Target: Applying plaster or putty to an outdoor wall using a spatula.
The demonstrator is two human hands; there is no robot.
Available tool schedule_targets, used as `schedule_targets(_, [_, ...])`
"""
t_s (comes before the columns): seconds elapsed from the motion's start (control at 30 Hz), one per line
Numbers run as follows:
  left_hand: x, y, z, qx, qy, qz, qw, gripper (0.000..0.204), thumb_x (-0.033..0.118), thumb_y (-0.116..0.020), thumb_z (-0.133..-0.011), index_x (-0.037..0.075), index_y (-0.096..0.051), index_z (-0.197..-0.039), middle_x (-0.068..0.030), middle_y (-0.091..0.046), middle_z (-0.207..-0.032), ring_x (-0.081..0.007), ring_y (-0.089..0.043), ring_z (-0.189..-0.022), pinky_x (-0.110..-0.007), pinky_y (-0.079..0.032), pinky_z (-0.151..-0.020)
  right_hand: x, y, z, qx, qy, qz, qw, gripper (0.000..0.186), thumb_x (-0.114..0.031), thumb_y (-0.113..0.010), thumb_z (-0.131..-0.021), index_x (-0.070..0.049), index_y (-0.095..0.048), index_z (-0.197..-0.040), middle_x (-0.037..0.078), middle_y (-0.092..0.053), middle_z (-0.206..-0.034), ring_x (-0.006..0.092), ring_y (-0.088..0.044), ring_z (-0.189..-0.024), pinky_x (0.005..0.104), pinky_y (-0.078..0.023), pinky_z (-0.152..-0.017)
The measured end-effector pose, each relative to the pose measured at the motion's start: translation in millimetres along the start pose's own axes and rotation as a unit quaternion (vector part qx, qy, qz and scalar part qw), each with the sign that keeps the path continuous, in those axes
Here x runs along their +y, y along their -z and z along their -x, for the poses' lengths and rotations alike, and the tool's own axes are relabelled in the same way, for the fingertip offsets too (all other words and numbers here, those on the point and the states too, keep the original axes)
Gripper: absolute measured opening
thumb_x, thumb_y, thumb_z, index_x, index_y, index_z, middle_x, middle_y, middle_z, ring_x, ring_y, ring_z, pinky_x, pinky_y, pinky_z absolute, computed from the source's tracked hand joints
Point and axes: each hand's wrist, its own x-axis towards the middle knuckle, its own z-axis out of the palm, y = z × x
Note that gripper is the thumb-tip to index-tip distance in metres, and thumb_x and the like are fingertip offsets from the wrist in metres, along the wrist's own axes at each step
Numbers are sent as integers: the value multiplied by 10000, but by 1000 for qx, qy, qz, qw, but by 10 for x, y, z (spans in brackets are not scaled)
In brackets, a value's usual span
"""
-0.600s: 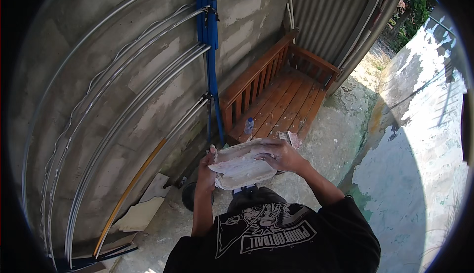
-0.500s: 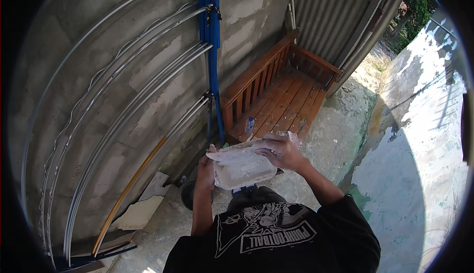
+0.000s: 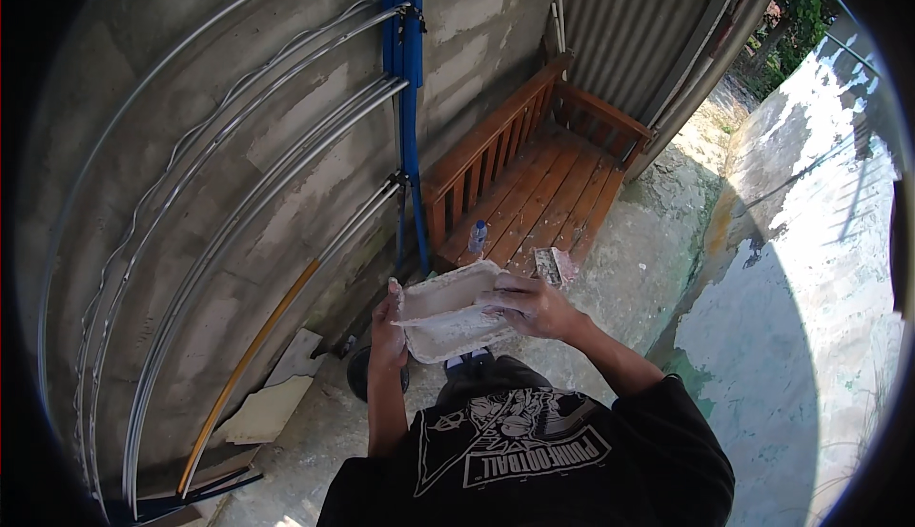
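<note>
- I have the whitish container held up in the air in front of the body, on the near side of the wooden surface.
- My left grip is grasping the container's left end, thumb up along the edge; how its other fingers lie underneath I can't tell from this view.
- My right grip is grasping the right end, fingers reaching over toward the middle.
- The container shows me two shallow hollows, one farther and one nearer, with a ragged ridge between them and pale residue on its walls.
- Beyond it, the surface is a reddish-brown slatted seat with a railed back, sprinkled with pale flecks.
- On its near part I see a clear bottle with a blue cap, standing upright.
- Near the surface's closer right corner sits a small box-like piece, pinkish-white matter beside it; its contents are too small for me to make out.
- Off to the left, metal rods run along the block wall toward a blue upright.
- Below the rods lies a broken pale board.
</note>
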Motion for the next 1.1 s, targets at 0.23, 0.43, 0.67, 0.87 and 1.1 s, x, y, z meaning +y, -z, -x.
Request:
schedule_targets(0.23, [18, 7, -61, -14, 19, -11, 1000, 553, 508, -535, -925, -36, -616, -978, -95, -665, -887, -153, -647, -778, -296, -531, -700, -61, 100, 25, 12, -31, -51, 998, 319, -18, -724, -742, -37, -656, -1053, 122, -611, -929, 298, -630, -736, 376, -518, -630])
schedule_targets(0.43, [-36, -8, -122, -24, 56, -11, 998, 526, 494, -551, -923, -24, -618, -981, -84, -659, -881, -147, -642, -778, -290, -523, -702, 6, 48, 48, 27, -50, -21, 998, 303, -12, -732, -738, -34, -662, -1032, 127, -601, -886, 280, -617, -705, 357, -503, -608])
schedule_targets(0.67, [-57, -133, -98, -44, 15, 15, 999, 486, 467, -547, -935, -10, -638, -957, -89, -669, -892, -153, -646, -789, -294, -525, -708, 16, 118, 54, 46, -50, 62, 996, 337, -47, -719, -726, -80, -654, -1055, 78, -595, -932, 256, -638, -717, 361, -542, -615])
schedule_targets(0.87, [-31, -267, -101, -42, 22, -1, 999, 522, 492, -560, -916, -23, -630, -965, -105, -668, -906, -178, -664, -787, -318, -549, -692, 3, 171, 193, 38, 23, 61, 997, 415, -20, -708, -700, -77, -642, -1106, 66, -603, -984, 262, -659, -743, 357, -565, -609])
schedule_targets(1.1, [-70, -343, -66, -24, 11, -6, 1000, 530, 490, -556, -919, -32, -626, -983, -109, -667, -891, -180, -664, -779, -319, -552, -704, 132, 269, 295, 41, 15, 1, 999, 412, 1, -693, -697, -70, -644, -1099, 67, -604, -968, 245, -665, -725, 346, -569, -592])
